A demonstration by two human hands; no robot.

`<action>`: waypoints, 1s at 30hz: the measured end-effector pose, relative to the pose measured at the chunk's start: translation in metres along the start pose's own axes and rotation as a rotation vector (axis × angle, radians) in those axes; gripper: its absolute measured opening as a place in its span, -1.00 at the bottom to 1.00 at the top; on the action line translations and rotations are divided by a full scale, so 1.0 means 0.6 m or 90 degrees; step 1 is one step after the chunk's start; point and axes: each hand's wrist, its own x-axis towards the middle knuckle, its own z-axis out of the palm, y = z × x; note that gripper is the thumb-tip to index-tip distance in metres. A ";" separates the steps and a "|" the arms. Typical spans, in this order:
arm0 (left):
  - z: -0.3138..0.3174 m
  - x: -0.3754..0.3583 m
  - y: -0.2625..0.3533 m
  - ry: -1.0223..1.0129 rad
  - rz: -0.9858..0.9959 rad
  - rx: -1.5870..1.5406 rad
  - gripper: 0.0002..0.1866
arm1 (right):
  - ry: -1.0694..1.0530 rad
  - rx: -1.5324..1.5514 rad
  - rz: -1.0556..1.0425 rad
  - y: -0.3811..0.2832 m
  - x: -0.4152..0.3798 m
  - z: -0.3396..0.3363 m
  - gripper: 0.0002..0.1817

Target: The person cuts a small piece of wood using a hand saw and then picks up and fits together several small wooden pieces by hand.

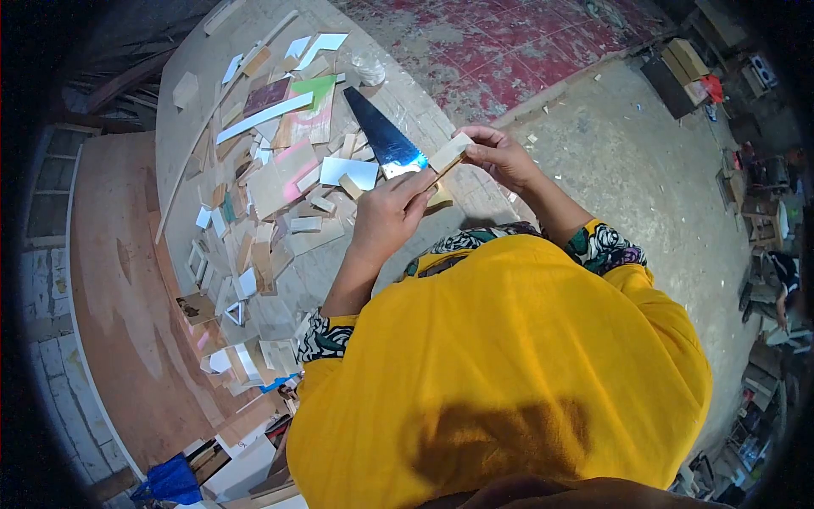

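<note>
At the workbench (195, 93) edge, just above centre of the view, your left hand (388, 212) is closed around the handle of a handsaw (383, 134), its dark blade pointing toward eleven o'clock over the bench. Your right hand (498, 154), at one o'clock from the left, pinches a small wood block (448, 153) against the saw. Offcuts (280, 187) litter the bench toward nine o'clock.

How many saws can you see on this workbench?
1. The saw has its dark blade lying over the wood scraps on the bench, its handle end at the left hand. The right hand holds a wood block. Scraps may hide others.
</note>
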 end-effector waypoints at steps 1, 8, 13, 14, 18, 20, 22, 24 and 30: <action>-0.002 -0.003 0.000 -0.021 -0.016 0.002 -0.71 | 0.001 0.000 0.002 -0.001 0.000 -0.002 -0.65; 0.007 -0.044 -0.021 -0.047 -0.036 0.014 -0.71 | -0.142 -0.315 0.013 -0.005 0.011 -0.020 -0.68; 0.019 -0.072 -0.036 -0.030 -0.029 0.026 -0.72 | -0.237 -0.507 -0.019 -0.018 0.018 -0.006 -0.70; 0.020 -0.076 -0.038 -0.015 -0.013 0.033 -0.72 | -0.241 -0.539 -0.021 -0.019 0.019 -0.003 -0.70; 0.021 -0.093 -0.041 -0.010 -0.034 0.036 -0.73 | -0.257 -0.583 -0.011 -0.014 0.023 0.008 -0.68; 0.021 -0.101 -0.041 -0.003 -0.029 0.054 -0.74 | -0.268 -0.588 -0.027 -0.010 0.024 0.012 -0.67; 0.018 -0.107 -0.037 -0.005 -0.031 0.063 -0.74 | -0.280 -0.593 -0.043 -0.009 0.024 0.017 -0.66; 0.014 -0.111 -0.035 -0.007 -0.034 0.071 -0.74 | -0.311 -0.693 -0.094 -0.013 0.024 0.024 -0.67; 0.018 -0.124 -0.036 0.000 -0.069 0.070 -0.68 | -0.349 -0.865 -0.228 -0.031 0.012 0.049 -0.71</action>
